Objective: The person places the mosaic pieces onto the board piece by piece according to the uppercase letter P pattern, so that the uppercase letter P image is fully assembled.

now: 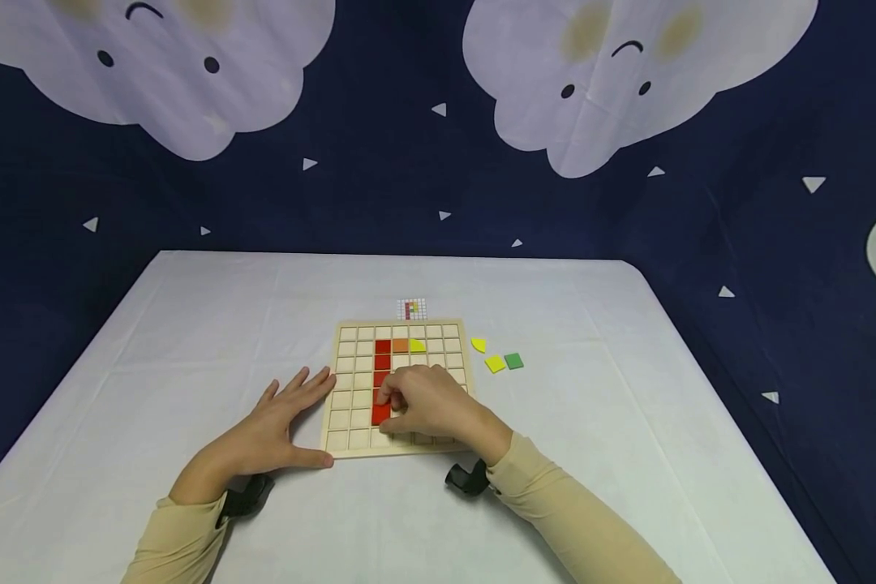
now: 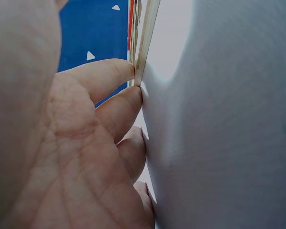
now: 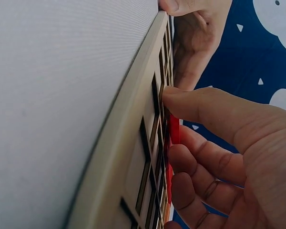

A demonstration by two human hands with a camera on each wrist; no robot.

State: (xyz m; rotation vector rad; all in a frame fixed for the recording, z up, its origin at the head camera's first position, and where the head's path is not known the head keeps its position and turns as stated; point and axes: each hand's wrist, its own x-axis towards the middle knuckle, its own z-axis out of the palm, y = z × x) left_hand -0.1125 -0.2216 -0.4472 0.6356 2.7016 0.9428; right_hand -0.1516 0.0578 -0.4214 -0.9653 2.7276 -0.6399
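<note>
A wooden grid board (image 1: 341, 440) lies on the table, with a column of red square tiles (image 1: 383, 362) in its cells. My right hand (image 1: 431, 401) is over the lower middle of the board. Its thumb and curled index finger pinch a red tile (image 3: 175, 130) at the bottom of that column. Beside the top of the column are an orange square tile (image 1: 401, 345) and a yellow quarter-round tile (image 1: 417, 345). My left hand (image 1: 277, 422) has its fingers spread, fingertips and thumb touching the board's left side. The right hand hides several cells.
Right of the board lie a loose yellow quarter-round tile (image 1: 478, 345), a yellow square tile (image 1: 495, 363) and a green square tile (image 1: 514, 361). A small printed pattern card (image 1: 412, 308) sits just behind the board. The white-covered table (image 1: 591, 389) meets a dark blue cloth backdrop (image 1: 394, 195).
</note>
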